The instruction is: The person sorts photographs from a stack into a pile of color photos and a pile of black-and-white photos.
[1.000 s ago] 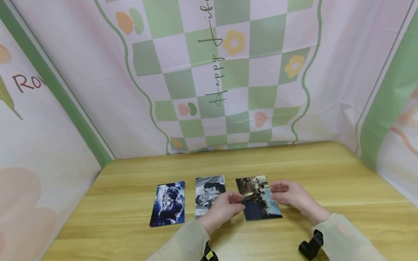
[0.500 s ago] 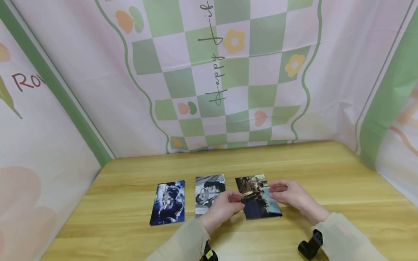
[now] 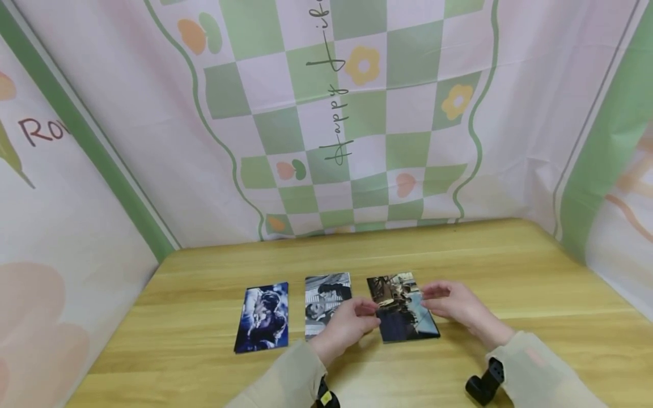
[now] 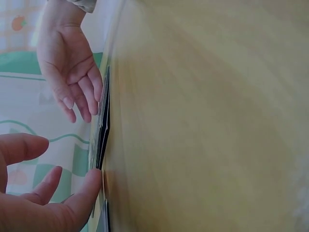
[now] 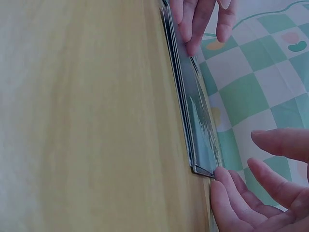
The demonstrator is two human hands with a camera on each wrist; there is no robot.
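A small stack of glossy photo cards point(image 3: 406, 317), the top one showing a dark group scene, lies flat on the table. At its left edge rest the fingertips of my left hand point(image 3: 347, 327), fingers loosely bent. My right hand point(image 3: 456, 305) sits at the opposite edge, thumb apart from the fingers. From the right wrist view the stack point(image 5: 186, 101) shows several layered edges, with fingers touching both ends. A black-and-white photo card point(image 3: 326, 292) lies to the left, partly hidden by my left hand. Farther left is a blue-toned photo card stack point(image 3: 262, 317).
The wooden table point(image 3: 204, 368) carries all three piles in a row. Behind it hangs a curtain point(image 3: 364, 113) with green checks and flowers, and printed fabric also closes off both sides. A black wrist camera point(image 3: 484, 385) is strapped below my right sleeve.
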